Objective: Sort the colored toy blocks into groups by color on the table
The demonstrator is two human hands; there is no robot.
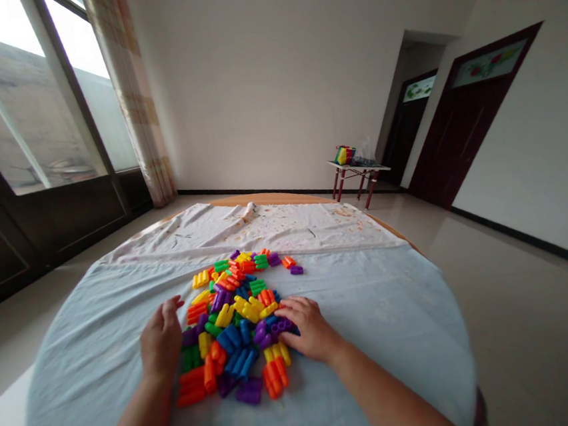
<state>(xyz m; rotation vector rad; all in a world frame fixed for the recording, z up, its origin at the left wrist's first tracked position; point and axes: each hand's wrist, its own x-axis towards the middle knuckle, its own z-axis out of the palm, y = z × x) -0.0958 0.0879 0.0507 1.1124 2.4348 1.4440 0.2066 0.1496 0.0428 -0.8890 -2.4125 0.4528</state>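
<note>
A heap of plastic building blocks [233, 342], shaped like joined rounded tubes, lies on the light blue cloth in front of me. They are orange, yellow, green, blue and purple. My right hand [309, 328] is at the heap's right side, with thumb and fingers closed about a purple block [281, 326]. Its hollow ends face up between them. At the left edge of the heap, my left hand [160, 339] is half curled with its fingers apart, and no block shows in it. Near the front lie an orange block [276, 378] and another purple block [250, 392].
The blue cloth [376, 338] and a stained white cloth [295, 222] cover a round table [282, 198]. Against the far wall stands a small folding table [360, 165] bearing a colourful bag [345, 154] and a clear plastic bag [366, 153]. Glass doors are on the left.
</note>
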